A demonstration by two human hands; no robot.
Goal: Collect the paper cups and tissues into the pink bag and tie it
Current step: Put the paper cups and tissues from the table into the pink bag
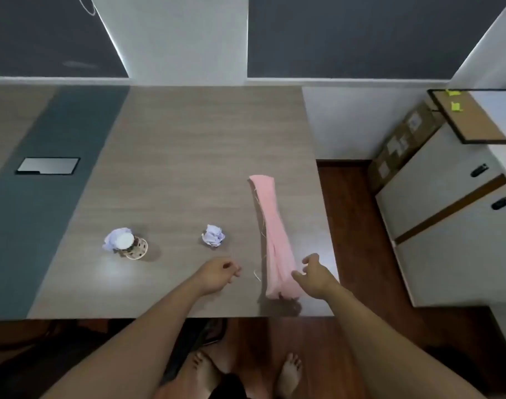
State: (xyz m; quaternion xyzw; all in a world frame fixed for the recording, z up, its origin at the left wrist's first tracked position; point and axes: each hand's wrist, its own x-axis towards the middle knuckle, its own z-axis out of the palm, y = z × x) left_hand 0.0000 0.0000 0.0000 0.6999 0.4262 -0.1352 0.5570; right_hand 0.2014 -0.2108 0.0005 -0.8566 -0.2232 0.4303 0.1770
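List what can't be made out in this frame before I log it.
Bag, head view: the right hand covers part of its near end, so where its mouth is and whether the fingers touch it can't be told.
Cup, head view: small and blurred; one or a stack, and whether the tissue beside it sits inside, is unclear.
Table, head view: its left part is cut off by the frame edge.

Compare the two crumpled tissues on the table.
The left tissue lies against the paper cup; the middle tissue lies alone. The middle tissue is nearer the pink bag; the left tissue is farther from it. Both are crumpled, pale, on the table, and neither is in the bag.
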